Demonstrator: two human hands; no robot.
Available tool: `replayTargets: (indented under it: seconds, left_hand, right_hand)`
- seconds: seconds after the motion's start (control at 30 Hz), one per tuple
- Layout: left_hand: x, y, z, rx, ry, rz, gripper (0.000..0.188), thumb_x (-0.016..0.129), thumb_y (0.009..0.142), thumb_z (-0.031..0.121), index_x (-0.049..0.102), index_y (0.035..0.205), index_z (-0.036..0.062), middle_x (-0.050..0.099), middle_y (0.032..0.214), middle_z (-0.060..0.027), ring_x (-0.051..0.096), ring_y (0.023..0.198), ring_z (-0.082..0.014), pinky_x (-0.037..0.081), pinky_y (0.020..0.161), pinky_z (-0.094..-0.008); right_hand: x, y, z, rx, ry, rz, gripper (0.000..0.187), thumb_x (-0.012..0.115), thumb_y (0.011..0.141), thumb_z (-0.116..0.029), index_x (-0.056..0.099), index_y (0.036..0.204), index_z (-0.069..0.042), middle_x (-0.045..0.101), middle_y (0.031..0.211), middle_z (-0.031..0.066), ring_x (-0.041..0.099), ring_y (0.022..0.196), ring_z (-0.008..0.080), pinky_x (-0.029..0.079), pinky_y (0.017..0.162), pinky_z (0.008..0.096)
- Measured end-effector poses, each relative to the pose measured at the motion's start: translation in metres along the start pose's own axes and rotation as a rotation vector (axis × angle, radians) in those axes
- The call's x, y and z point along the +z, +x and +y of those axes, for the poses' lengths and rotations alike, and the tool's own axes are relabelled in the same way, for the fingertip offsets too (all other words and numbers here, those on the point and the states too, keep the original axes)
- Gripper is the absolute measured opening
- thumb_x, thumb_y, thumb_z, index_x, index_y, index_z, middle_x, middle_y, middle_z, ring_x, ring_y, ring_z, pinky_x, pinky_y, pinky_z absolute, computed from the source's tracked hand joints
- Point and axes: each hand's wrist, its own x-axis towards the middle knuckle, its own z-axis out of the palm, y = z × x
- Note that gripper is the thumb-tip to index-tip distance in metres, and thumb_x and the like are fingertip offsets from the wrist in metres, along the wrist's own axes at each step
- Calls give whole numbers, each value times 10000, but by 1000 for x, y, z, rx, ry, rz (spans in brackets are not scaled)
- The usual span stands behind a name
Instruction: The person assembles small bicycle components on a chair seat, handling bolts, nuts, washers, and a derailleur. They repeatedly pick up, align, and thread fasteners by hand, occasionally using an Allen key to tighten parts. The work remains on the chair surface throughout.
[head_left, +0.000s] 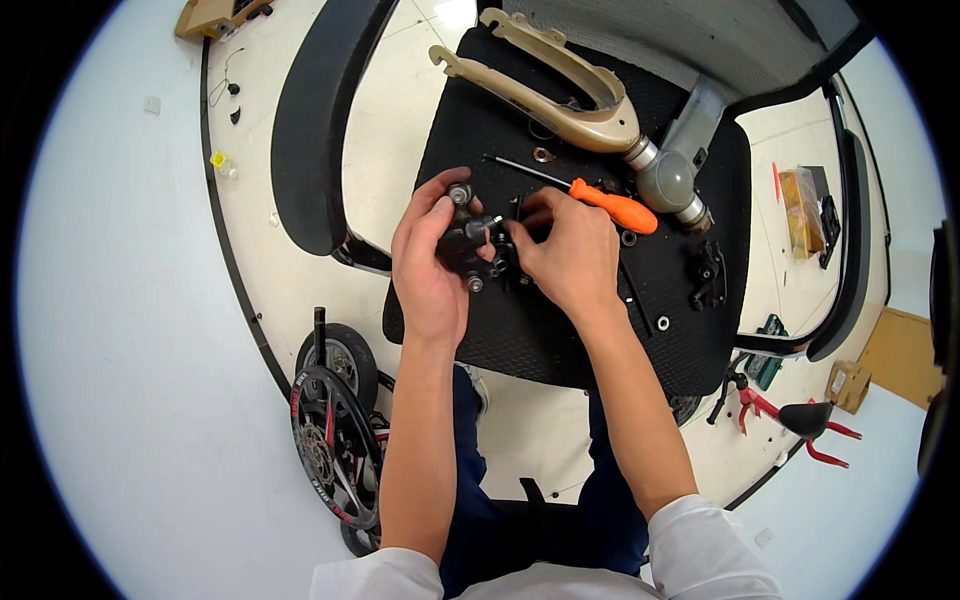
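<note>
Left hand grips black metal part, best held firm and steady; right hand curled beside it, can't tell if pinching anything; screwdriver just beyond right hand

Room along seat front; screwdriver blocks beyond hands.

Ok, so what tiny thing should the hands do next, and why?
Probably hold the black brake caliper steady in the left hand while the right hand works its near side: the left grips it, the right is close beside it, and the orange-handled screwdriver lies on the chair seat.
</note>
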Motion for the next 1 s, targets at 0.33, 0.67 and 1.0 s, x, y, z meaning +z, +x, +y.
replayTargets:
  seconds: [0.33,0.67,1.0]
  left_hand:
    - [-1,-2,2,-143,-224,-56,265,492,991,251,541,1120,25,593,896,-139,536,649,-137,434,581,-252]
    - [17,-1,-7,-116,-95,-97,259,457,972,279,512,1057,41,507,675,-80,452,568,-140,378,504,-263]
    - [65,-30,-50,-430,325,-319,279,442,1004,307,547,1022,49,554,698,-39,550,487,-116,367,359,-224]
  right_hand:
    - [-27,9,17,264,773,88,267,748,830,-115,693,1013,72,718,825,80,588,655,76,459,613,217]
    - [-78,1,51,294,828,75,182,669,917,-109,654,1020,40,625,701,34,518,513,75,409,465,216]
    - [-92,-6,44,410,1578,116,238,440,1010,-295,463,872,-103,292,514,-41,237,352,74,188,327,233]
